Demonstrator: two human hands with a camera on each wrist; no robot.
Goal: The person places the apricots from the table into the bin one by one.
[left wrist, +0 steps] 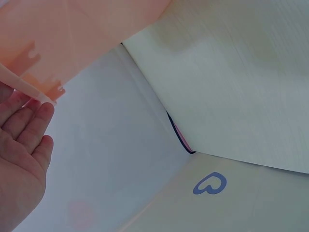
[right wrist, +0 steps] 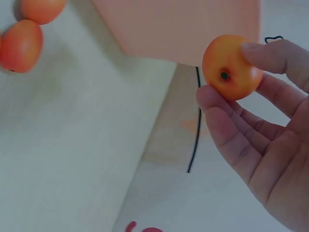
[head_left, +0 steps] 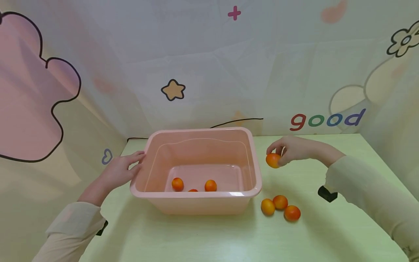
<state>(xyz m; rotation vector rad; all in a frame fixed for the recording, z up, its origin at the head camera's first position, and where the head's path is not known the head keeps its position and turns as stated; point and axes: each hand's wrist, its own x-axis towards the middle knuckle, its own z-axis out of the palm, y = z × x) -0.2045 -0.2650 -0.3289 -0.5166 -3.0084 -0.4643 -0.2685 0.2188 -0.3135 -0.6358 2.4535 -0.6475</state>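
Note:
My right hand (head_left: 294, 148) holds a smooth orange fruit (head_left: 273, 160) between thumb and fingers, above the table and right of the pink plastic basin (head_left: 199, 203). In the right wrist view, this fruit (right wrist: 229, 67) shows a small dark stem spot. My left hand (head_left: 121, 170) touches the basin's left rim with its fingers extended. From the left wrist view, that hand's fingertips (left wrist: 46, 110) lie right at the rim's edge (left wrist: 29, 87). Inside the basin are orange fruits (head_left: 178, 184), one mostly hidden behind the front wall.
Three more orange fruits, one yellower (head_left: 268, 207), lie together on the pale green table (head_left: 209, 236) beside the basin's front right corner. A printed cloth (head_left: 209, 65) hangs behind the table and along its sides.

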